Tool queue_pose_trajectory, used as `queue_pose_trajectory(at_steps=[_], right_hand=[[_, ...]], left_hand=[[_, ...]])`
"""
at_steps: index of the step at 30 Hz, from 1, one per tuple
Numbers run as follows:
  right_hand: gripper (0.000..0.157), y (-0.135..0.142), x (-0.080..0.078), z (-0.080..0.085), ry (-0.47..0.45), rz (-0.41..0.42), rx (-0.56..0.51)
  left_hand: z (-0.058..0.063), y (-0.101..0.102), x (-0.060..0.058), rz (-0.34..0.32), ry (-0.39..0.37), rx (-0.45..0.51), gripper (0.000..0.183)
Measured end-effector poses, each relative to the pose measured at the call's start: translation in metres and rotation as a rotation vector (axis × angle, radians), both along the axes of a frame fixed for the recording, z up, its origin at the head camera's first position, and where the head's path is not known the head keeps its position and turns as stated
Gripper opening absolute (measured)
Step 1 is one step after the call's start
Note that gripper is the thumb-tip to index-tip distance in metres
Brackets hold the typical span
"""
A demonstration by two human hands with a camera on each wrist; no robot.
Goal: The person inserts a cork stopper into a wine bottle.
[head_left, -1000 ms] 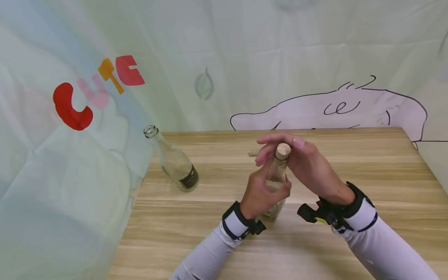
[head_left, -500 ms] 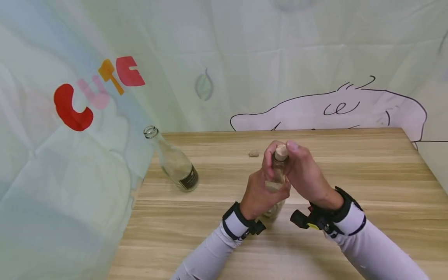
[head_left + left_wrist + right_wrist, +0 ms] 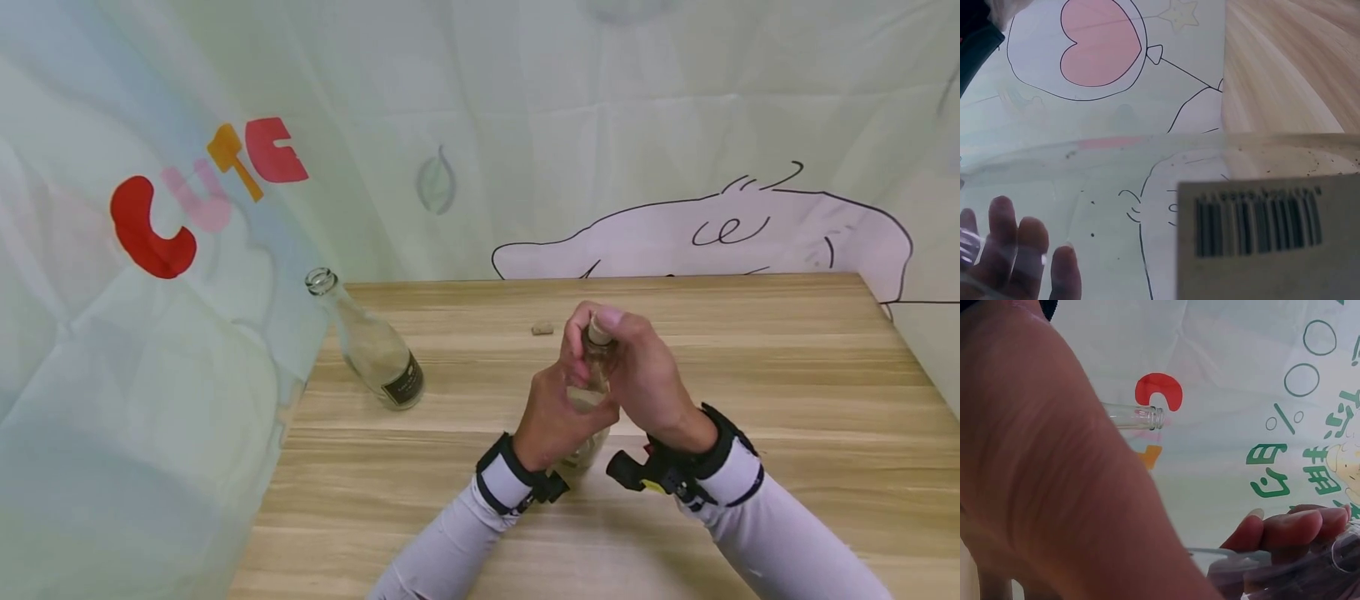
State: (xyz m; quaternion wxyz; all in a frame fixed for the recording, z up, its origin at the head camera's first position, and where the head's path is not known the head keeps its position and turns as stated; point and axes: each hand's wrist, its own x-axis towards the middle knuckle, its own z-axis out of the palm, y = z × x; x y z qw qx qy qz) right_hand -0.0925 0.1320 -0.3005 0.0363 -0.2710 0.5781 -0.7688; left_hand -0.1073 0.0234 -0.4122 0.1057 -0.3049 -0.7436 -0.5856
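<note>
A clear glass bottle (image 3: 598, 371) stands in front of me with a pale cork (image 3: 598, 333) in its mouth. My left hand (image 3: 558, 421) grips the bottle below the neck, thumb across the near side. In the left wrist view its fingers (image 3: 1032, 250) show through the glass, beside a barcode label (image 3: 1260, 237). My right hand (image 3: 651, 375) holds the cork at the bottle's top, thumb over the cork's upper end and fingers curled on the far side. The right wrist view shows those fingertips (image 3: 1291, 528) by the glass; the cork is hidden there.
Another clear bottle (image 3: 378, 354), uncorked and with a dark label, stands to the left on the wooden table (image 3: 420, 500). A small loose cork (image 3: 542, 329) lies behind my hands. Printed cloth (image 3: 450, 108) hangs at the table's back and left edges.
My right hand came down and left from around the cork, its fingers closing in and its thumb moving onto the cork's top. My left hand and the bottle stay about where they were.
</note>
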Motion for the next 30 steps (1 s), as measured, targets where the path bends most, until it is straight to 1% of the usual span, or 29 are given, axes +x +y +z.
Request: queue_pose_trajectory(at_steps=[4,10,14,23,30], right_hand=[[0.037,-0.0015,-0.0001,-0.0004,0.004,-0.022,-0.005],[0.035,-0.0042,-0.0005,0.0012,0.011,-0.047,-0.012],[0.033,-0.0052,-0.0009,0.0015,0.021,-0.060,-0.019],[0.031,-0.0066,-0.0007,0.0019,0.055,-0.059,-0.025],[0.031,-0.0055,-0.0012,0.0016,0.077,-0.063,-0.011]], left_hand=[[0.0015,0.0004,0.0006,0.016,0.001,-0.015,0.025],[0.0023,0.0005,0.0009,0.021,0.010,-0.026,0.027],[0.0014,0.0009,0.0001,0.029,0.030,-0.024,0.027],[0.0007,0.0014,0.0004,0.033,0.018,-0.004,0.025],[0.0002,0.0017,-0.0007,0.032,0.041,0.002,0.024]])
